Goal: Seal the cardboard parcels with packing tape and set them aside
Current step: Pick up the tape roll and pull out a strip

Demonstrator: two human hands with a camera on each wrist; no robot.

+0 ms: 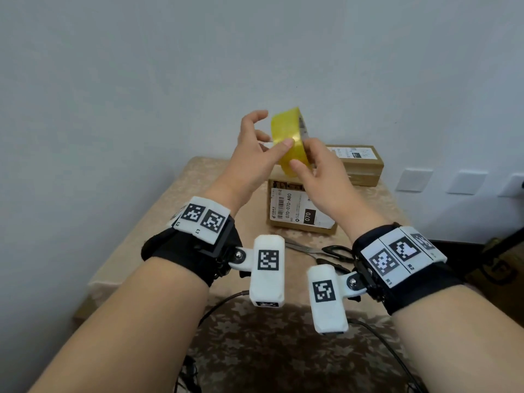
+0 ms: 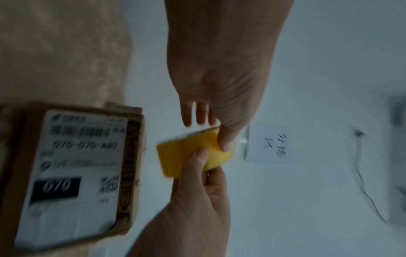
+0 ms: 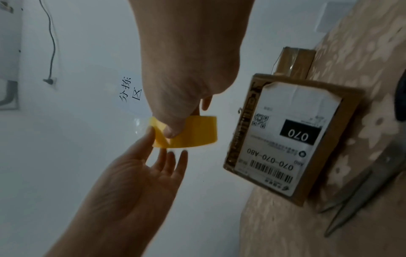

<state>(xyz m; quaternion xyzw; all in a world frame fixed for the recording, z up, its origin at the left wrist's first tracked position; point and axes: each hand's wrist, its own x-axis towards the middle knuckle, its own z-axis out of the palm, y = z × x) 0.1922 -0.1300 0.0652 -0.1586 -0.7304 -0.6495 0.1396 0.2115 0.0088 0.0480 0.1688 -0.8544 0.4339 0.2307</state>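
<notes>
Overhead, both hands are raised above the table (image 1: 175, 194) with a yellow tape roll (image 1: 286, 129) between them. Right hand (image 1: 317, 177) holds the roll: thumb across its outer band, fingers behind, where the head view hides them. Left hand (image 1: 252, 160) lays only its thumb tip on the band, other fingers spread wide and relaxed, gripping nothing.

Left wrist view: the left thumb (image 2: 226, 139) presses the yellow band from one side and the right thumb (image 2: 197, 161) from the other; blurred. It also shows a paper note (image 2: 270, 144) with handwriting on the wall, out of sight from the head camera.

Right wrist view: right thumb tip (image 3: 171, 132) on the band, left palm open just beside the roll.

Two cardboard parcels lie on the flowered cloth below. The near parcel (image 1: 300, 211) carries a white label reading 070-070-A80. The far parcel (image 1: 360, 165) is behind it by the wall. Scissors (image 1: 317, 251) lie between near parcel and wrists.
</notes>
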